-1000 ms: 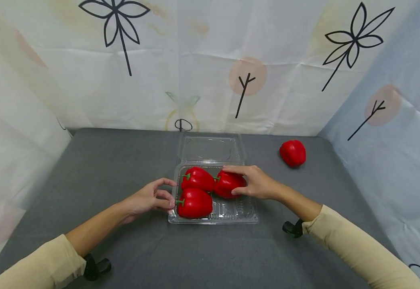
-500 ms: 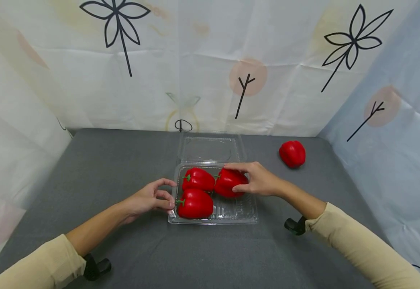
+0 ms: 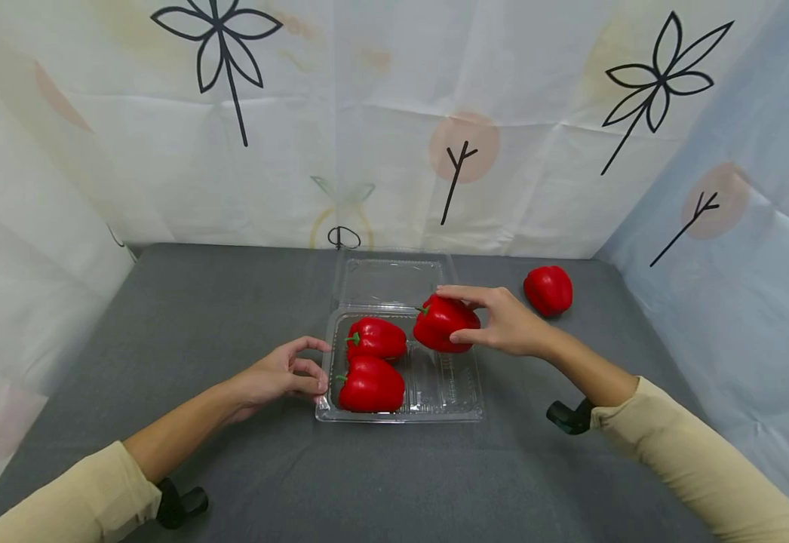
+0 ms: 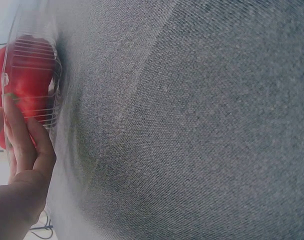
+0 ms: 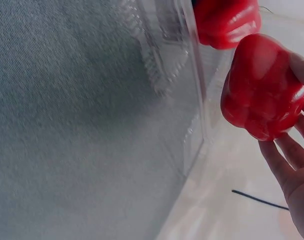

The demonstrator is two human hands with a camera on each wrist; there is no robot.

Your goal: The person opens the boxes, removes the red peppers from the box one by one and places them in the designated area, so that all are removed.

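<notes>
A red bell pepper with a green stem is gripped between the thumb and fingers of my right hand, raised over the right half of a clear plastic clamshell container. In the right wrist view, the held pepper is above the container's rim. Two more red bell peppers, a rear one and a front one, lie side by side in the left half. My left hand pinches the container's left rim; in the left wrist view its fingers lie along the outer wall.
The container's lid lies folded open toward the back. Another red bell pepper rests on the grey cloth-covered table at the back right. Patterned white curtains stand behind and at the sides.
My right hand has lifted the bell pepper from beside the other two, up and to the right. My left hand stays at the rim.
</notes>
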